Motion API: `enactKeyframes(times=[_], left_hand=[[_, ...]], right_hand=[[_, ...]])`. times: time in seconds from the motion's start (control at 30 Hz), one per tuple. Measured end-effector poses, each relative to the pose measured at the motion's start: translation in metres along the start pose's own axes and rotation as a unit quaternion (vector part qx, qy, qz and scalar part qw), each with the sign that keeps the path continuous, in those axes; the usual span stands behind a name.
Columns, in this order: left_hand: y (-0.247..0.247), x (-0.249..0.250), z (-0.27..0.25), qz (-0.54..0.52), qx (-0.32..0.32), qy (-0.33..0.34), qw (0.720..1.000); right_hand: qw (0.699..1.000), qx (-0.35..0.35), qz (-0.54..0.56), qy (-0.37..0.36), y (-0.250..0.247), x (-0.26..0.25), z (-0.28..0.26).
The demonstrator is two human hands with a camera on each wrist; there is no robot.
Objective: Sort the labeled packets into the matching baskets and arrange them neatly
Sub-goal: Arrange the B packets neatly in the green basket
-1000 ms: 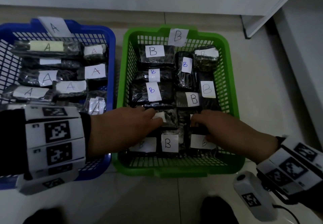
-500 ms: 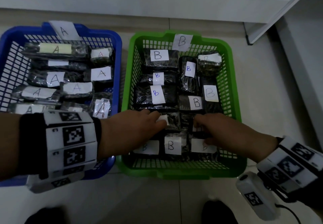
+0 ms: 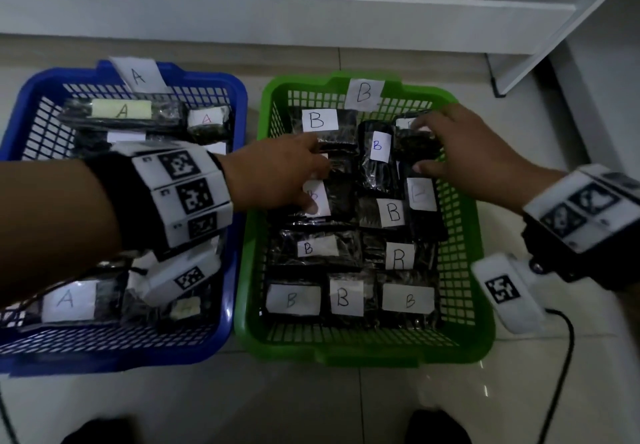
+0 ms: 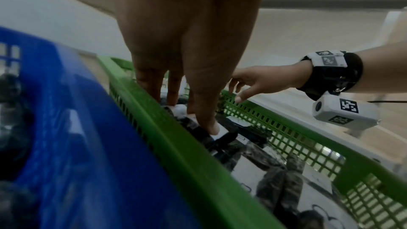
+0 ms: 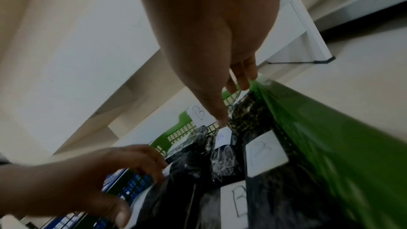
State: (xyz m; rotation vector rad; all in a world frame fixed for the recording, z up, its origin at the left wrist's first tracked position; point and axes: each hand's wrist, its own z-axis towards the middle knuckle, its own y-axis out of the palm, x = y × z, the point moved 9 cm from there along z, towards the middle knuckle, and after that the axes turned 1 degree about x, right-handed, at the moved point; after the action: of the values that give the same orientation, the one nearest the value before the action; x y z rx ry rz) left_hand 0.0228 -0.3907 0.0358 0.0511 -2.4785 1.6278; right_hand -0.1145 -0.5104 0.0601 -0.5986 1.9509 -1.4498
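The green basket (image 3: 363, 357) with a "B" tag (image 3: 364, 94) holds several dark packets with B labels, lying in rows. The blue basket (image 3: 104, 357) with an "A" tag (image 3: 138, 75) holds several A packets. My left hand (image 3: 304, 173) reaches over the blue basket into the left middle of the green one. Its straight fingers (image 4: 204, 111) touch the packets there, and its thumb rests on a label. My right hand (image 3: 436, 146) is spread over the far right packet (image 3: 412, 142), fingers at its far end, thumb at its near end. A firm grip does not show.
Both baskets stand side by side on a pale tiled floor. A white ledge (image 3: 277, 7) runs behind them and a white cabinet (image 3: 588, 63) stands at the right. A cable (image 3: 568, 357) trails from the right wrist camera. Shoe tips show at the bottom.
Both hands left the near rows of the green basket and moved farther in. The left went to the left middle, the right to the far right corner packet.
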Motion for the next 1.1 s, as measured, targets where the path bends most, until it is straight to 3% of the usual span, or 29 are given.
enactKeyframes(times=[0.17, 0.27, 0.47, 0.63, 0.77, 0.83, 0.93, 1.1], left_hand=[[0.006, 0.001, 0.001, -0.023, 0.003, -0.022, 0.999], [0.006, -0.001, 0.002, -0.033, 0.005, -0.024, 0.999], [0.009, -0.002, 0.005, -0.03, 0.003, -0.021, 0.999], [0.008, -0.002, 0.005, -0.03, 0.001, -0.014, 0.999], [0.009, -0.002, 0.004, -0.02, 0.008, -0.008, 1.0], [0.009, -0.002, 0.003, -0.016, 0.01, -0.006, 1.0], [0.01, -0.003, 0.003, -0.023, 0.004, 0.0, 1.0], [0.003, -0.008, 0.012, -0.081, -0.025, -0.015, 0.996]], right_hand=[[0.995, -0.053, -0.08, -0.001, 0.011, -0.005, 0.04], [0.988, -0.026, -0.151, -0.029, 0.015, -0.014, 0.046], [0.98, 0.049, -0.189, -0.037, 0.022, -0.014, 0.034], [0.989, 0.041, -0.134, -0.04, 0.029, -0.01, 0.034], [0.997, -0.058, -0.047, -0.014, 0.014, 0.0, 0.042], [1.0, -0.027, 0.013, 0.01, -0.009, 0.006, 0.042], [0.994, 0.089, 0.059, 0.017, -0.033, 0.017, 0.037], [0.996, 0.072, -0.041, -0.019, 0.006, 0.016, 0.04]])
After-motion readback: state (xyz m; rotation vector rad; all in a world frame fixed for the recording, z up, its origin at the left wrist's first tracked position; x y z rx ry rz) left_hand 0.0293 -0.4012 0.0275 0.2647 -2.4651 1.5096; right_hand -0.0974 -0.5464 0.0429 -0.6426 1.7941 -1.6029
